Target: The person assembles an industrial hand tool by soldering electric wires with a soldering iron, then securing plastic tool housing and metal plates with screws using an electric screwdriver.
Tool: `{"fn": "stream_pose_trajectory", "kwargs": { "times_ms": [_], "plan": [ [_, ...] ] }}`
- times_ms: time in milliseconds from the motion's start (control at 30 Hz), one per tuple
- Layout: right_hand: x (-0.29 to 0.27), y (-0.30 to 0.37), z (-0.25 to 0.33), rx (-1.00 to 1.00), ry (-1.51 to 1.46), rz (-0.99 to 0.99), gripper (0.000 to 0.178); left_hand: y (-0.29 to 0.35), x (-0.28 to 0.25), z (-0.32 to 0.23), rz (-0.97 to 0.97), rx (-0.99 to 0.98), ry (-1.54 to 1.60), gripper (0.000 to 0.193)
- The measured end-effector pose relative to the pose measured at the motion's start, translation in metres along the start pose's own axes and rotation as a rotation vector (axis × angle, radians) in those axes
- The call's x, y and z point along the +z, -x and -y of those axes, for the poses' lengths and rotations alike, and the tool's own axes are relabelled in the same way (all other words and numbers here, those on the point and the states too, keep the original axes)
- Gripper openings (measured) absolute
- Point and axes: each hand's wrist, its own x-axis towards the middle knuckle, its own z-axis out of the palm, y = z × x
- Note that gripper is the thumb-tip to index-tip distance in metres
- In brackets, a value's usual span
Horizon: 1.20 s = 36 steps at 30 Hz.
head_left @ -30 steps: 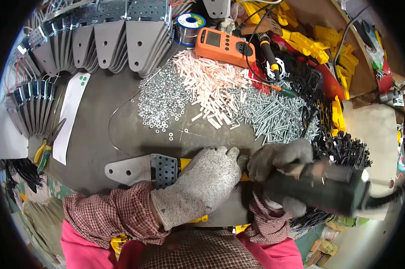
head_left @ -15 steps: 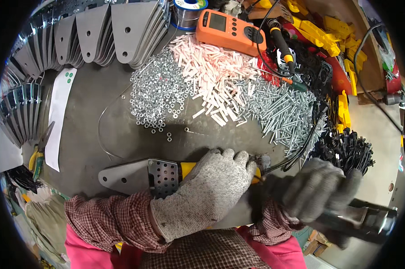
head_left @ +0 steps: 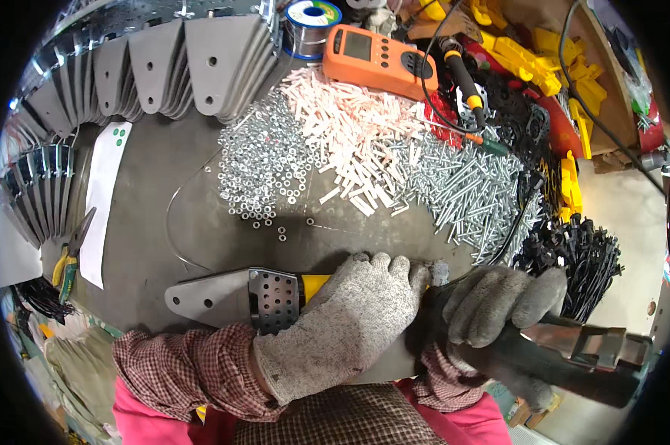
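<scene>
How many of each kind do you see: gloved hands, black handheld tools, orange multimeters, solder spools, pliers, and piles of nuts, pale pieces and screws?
Left hand and right hand, gloved: 2
Black handheld tool: 1
Orange multimeter: 1
Solder spool: 1
Pliers: 1
Nut pile: 1
Pale piece pile: 1
Screw pile: 1
Total: 9

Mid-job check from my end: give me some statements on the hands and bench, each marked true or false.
1. The left hand is gloved and lies over a yellow part. True.
2. The right hand is empty. False: it holds a black tool.
3. The pale tubes lie between the silver nuts and the screws. True.
4. The orange meter lies left of the solder spool. False: it lies right of the solder spool.
</scene>
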Motion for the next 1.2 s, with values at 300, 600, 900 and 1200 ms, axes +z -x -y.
{"fn": "stream_pose_trajectory", "kwargs": {
  "times_ms": [300, 600, 900, 1200],
  "plan": [
    [0.044, 0.006, 0.014, -0.343, -0.314, -0.146, 0.048, 0.009, 0.007, 0.008, -0.296, -0.015, 0.222, 0.059],
    [0.13, 0.025, -0.018, -0.168, -0.223, 0.052, 0.044, -0.007, 0.029, 0.019, -0.203, 0.011, 0.263, 0.048],
    [0.128, 0.026, -0.024, 0.002, -0.118, 0.144, 0.041, -0.01, 0.03, 0.008, -0.369, 0.13, 0.219, 0.053],
    [0.083, 0.027, 0.037, -0.132, -0.063, 0.293, 0.06, 0.0, 0.02, 0.004, -0.335, 0.007, 0.201, 0.044]
  ]
}}
